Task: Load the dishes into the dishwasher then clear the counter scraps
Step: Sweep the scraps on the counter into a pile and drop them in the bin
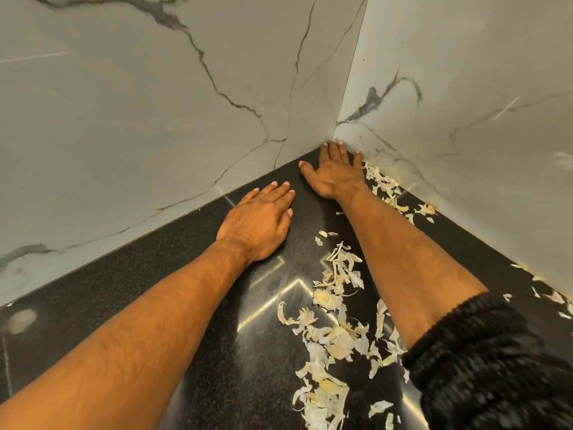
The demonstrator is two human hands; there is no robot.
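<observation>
Black speckled stone lies under both palms: the counter [173, 274] is polished and dark, and each hand rests flat on it with straight fingers, holding nothing. The right hand [333, 175] reaches farthest, fingers spread, their tips pushed into the corner where the two walls meet the counter. Its thumb points toward the left hand [257, 226], which lies nearer the person, just beside and slightly behind the right one, fingers together and pointing toward the left wall's base. The two hands do not touch; a narrow strip of bare stone separates them.

Just beside the right hand's little finger, a line of pale scraps [384, 184] runs along the foot of the right-hand wall, some pieces touching the wall itself. They look like dry, papery vegetable peelings, cream and yellowish. Between the two forearms, nearer the person than either hand, a second and larger scatter of peelings [331, 321] trails down the counter toward the bottom of the view, loosely heaped in places. A few more bits lie beyond the right forearm, close to the wall on that side.

A black ribbed sleeve [483, 361] is pushed up above the right forearm; the left forearm is bare. Both walls are grey-white marble tile [139, 103] with dark veins, meeting in a vertical seam straight above the right fingertips. Bright light streaks reflect off the stone between the arms.
</observation>
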